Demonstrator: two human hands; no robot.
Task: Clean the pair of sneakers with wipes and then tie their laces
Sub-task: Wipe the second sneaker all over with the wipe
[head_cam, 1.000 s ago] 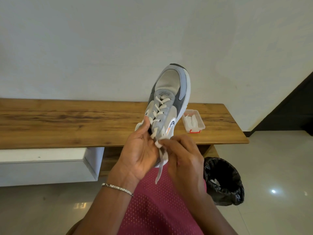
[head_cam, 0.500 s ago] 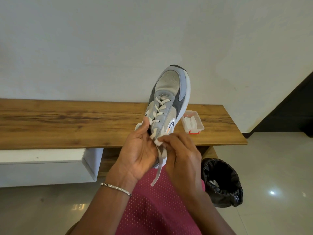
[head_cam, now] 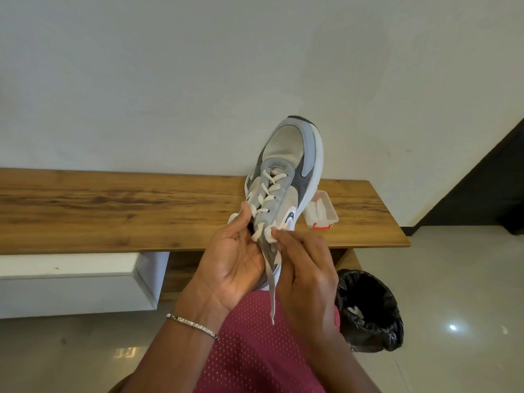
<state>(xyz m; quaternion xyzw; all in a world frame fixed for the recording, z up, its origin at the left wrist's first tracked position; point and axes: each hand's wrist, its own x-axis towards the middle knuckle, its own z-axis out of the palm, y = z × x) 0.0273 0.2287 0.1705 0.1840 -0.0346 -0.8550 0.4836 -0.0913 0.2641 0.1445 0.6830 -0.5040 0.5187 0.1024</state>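
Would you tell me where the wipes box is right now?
In the head view, the wipes box sits on the right end of the bench, just right of the raised sneaker, beyond the bin.

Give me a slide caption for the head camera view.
Left hand grips a grey sneaker toe-up in front of a wooden bench while the right hand pinches its white lace.

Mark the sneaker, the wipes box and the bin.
sneaker (head_cam: pixel 287 146), head view, toe mesh.
wipes box (head_cam: pixel 332 212), head view, right wall.
bin (head_cam: pixel 381 329), head view, black liner's outer side.
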